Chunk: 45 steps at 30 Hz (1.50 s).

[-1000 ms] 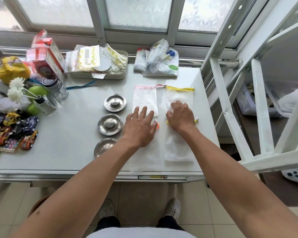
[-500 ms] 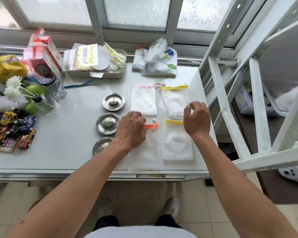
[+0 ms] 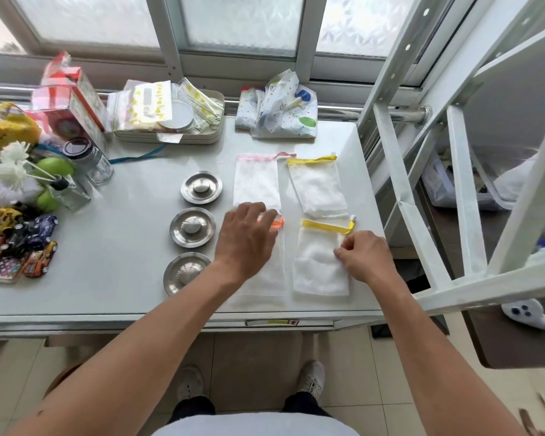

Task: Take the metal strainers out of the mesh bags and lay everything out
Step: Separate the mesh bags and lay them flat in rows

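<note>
Four mesh bags lie flat on the table [image 3: 114,272] in a two-by-two block, each with its long axis running from the near edge toward the window and its drawstring mouth pointing at the window. Landmark: the orange-top bag [image 3: 266,269].

- Pink-top bag [image 3: 256,182]: directly beyond the orange-top bag, nearly touching it.
- Near yellow-top bag [image 3: 320,262]: just right of the orange-top bag.
- Far yellow-top bag [image 3: 317,187]: beyond and right of it, tilted slightly.
- Three strainers: in a column just left of the orange-top bag, domes up, apart from one another: near strainer [image 3: 183,273], middle strainer [image 3: 192,227], far strainer [image 3: 201,187].

Change from half a second ago: the right hand [image 3: 364,258] was raised beside the far yellow-top bag; it is now down at the right edge of the near yellow-top bag. The left hand [image 3: 244,239] was curled; it is now flattened.

Left hand: fingers extended, palm down on the mouth end of the orange-top bag, gripping nothing. Right hand: fingers curled, thumb and forefinger closed at the right edge of the near yellow-top bag; whether they hold the mesh cannot be told.
</note>
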Motion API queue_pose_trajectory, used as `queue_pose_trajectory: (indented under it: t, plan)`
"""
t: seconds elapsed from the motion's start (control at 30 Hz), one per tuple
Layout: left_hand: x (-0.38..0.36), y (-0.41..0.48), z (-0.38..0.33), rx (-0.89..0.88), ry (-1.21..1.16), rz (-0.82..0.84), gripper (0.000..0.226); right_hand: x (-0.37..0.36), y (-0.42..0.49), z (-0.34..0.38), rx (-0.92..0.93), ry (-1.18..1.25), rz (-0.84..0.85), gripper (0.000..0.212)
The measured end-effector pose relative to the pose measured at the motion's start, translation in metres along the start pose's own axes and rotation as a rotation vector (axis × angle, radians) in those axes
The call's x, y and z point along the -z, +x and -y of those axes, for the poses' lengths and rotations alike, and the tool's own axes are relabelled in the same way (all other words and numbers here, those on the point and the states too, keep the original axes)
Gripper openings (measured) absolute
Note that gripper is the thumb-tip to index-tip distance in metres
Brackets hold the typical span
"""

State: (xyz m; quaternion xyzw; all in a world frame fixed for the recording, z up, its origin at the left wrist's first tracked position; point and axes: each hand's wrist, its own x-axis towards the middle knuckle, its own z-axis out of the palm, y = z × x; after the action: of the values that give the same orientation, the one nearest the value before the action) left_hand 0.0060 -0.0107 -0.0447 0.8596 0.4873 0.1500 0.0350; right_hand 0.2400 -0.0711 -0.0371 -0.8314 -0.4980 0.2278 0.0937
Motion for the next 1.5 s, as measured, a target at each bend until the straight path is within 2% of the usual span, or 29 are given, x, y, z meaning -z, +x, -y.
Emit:
queue_pose_trajectory:
  t: [0.1,0.2,0.33,0.47,0.53,0.7,0.8,1.07,1.33,1.5]
  plan:
    - [0.003,-0.023,-0.024,-0.333,-0.044,0.188,0.045,0.004,-0.001,-0.003,0.018,-0.036,0.029,0.017]
    - [0.0,-0.038,-0.048,-0.47,-0.026,0.378,0.05,0.008,0.002,0.002,0.023,-0.048,0.043,0.012]
    - [-0.004,-0.049,-0.066,-0.513,-0.038,0.378,0.047,0.017,0.019,0.019,0.019,-0.01,-0.124,0.049]
    - [-0.005,-0.056,-0.075,-0.511,-0.103,0.407,0.047,0.02,0.046,0.037,0.03,-0.077,-0.084,0.064]
    - [-0.005,-0.058,-0.077,-0.526,-0.137,0.37,0.044,0.018,0.055,0.043,0.069,-0.15,-0.061,0.061]
    - [-0.008,-0.062,-0.076,-0.531,-0.14,0.264,0.038,0.007,0.064,0.052,0.247,-0.175,-0.084,0.036]
    - [-0.007,-0.061,-0.072,-0.512,-0.14,0.244,0.038,0.0,0.066,0.055,0.282,-0.149,-0.13,0.025]
    - [-0.002,-0.054,-0.059,-0.39,-0.159,0.156,0.034,-0.004,0.063,0.058,0.305,-0.165,-0.181,0.02]
    - [0.011,-0.03,-0.02,0.045,-0.156,0.061,0.03,-0.003,0.055,0.049,0.316,-0.17,-0.182,0.019]
    - [0.009,-0.036,0.003,0.22,-0.19,0.025,0.027,-0.003,0.054,0.048,0.309,-0.167,-0.16,0.02]
